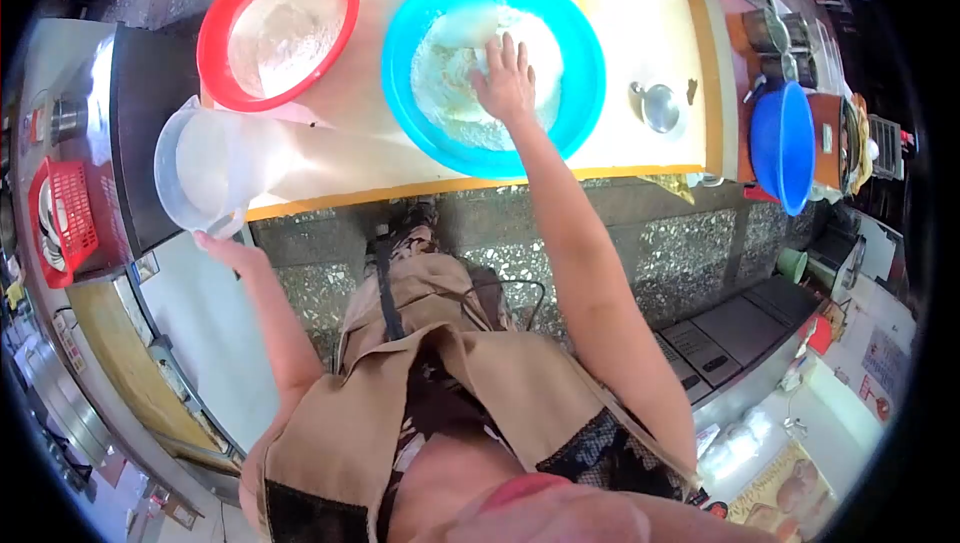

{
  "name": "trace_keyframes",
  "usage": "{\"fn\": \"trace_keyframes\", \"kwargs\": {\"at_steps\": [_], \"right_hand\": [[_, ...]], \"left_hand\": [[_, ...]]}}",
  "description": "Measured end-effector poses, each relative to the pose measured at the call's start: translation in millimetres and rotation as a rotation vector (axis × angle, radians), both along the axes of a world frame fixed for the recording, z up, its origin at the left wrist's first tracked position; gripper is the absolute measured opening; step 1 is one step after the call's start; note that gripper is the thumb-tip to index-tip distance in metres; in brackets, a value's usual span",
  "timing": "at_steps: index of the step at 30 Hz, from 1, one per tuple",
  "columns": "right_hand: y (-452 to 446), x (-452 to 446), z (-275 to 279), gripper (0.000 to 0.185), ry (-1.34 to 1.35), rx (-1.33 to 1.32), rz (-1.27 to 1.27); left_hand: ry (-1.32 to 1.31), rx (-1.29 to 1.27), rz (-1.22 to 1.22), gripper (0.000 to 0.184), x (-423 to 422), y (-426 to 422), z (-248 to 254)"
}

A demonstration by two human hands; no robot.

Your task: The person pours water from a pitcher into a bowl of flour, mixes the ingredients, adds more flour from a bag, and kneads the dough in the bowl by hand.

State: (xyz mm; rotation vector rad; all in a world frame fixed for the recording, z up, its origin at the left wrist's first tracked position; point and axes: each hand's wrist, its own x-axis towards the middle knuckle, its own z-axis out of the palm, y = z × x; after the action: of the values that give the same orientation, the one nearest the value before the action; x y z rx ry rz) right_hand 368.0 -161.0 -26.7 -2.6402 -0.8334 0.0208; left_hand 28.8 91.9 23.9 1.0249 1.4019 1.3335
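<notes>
A turquoise basin (592,73) on the table holds white flour (450,78). My right hand (508,83) is over the flour with its fingers spread and nothing in them. I cannot tell how deep the fingertips touch the flour. At the table's left front edge, my left hand (228,249) is closed at the handle of a translucent plastic jug (185,168). The jug's contents look whitish, and glare hides part of it. Behind the jug stands a red basin (212,68) with more flour in it.
On the right of the table lies a small metal bowl (660,108). A blue basin (783,148) stands on its side beyond the table's right end. A red basket (72,208) sits on the left counter. Dark-fronted units (740,328) are at the right.
</notes>
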Motion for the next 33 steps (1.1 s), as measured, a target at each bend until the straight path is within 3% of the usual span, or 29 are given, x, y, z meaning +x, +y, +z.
{"fn": "trace_keyframes", "kwargs": {"at_steps": [2,6,9,11,13,14,16,19,23,29,33], "right_hand": [[-15,2,-35,0.057,0.079,-0.161,-0.046],[5,-1,-43,0.064,0.196,-0.449,-0.012],[7,-2,-42,0.065,0.269,-0.440,0.070],[3,2,-51,0.061,0.163,-0.477,0.107],[-7,15,-73,0.050,0.590,-0.761,0.182],[-16,22,-86,0.050,0.588,-0.766,0.193],[-35,26,-113,0.044,0.740,-0.448,0.136],[-39,25,-128,0.043,0.653,-0.644,0.271],[-38,36,-108,0.040,0.654,-0.674,0.193],[-69,88,-102,0.033,0.548,-0.739,0.446],[-77,111,-92,0.029,0.527,-0.681,0.451]], "left_hand": [[0.144,-0.158,0.045,0.055,-23,-22,-7],[0.177,-0.154,-0.154,0.048,-57,6,-15],[0.225,-0.132,-0.213,0.043,-62,12,-19],[0.410,-0.162,-0.143,0.040,-54,5,-15],[0.376,-0.156,-0.158,0.038,-50,-12,-14],[0.329,-0.139,-0.174,0.037,-49,-19,-15],[0.352,-0.170,-0.118,0.036,-72,-25,-36],[0.311,-0.168,-0.094,0.033,-58,-51,-26],[0.203,-0.087,-0.143,0.025,-49,-82,-25],[0.213,-0.160,-0.221,0.016,-48,-120,-11],[0.171,-0.193,-0.250,0.016,-36,-131,-13]]}}
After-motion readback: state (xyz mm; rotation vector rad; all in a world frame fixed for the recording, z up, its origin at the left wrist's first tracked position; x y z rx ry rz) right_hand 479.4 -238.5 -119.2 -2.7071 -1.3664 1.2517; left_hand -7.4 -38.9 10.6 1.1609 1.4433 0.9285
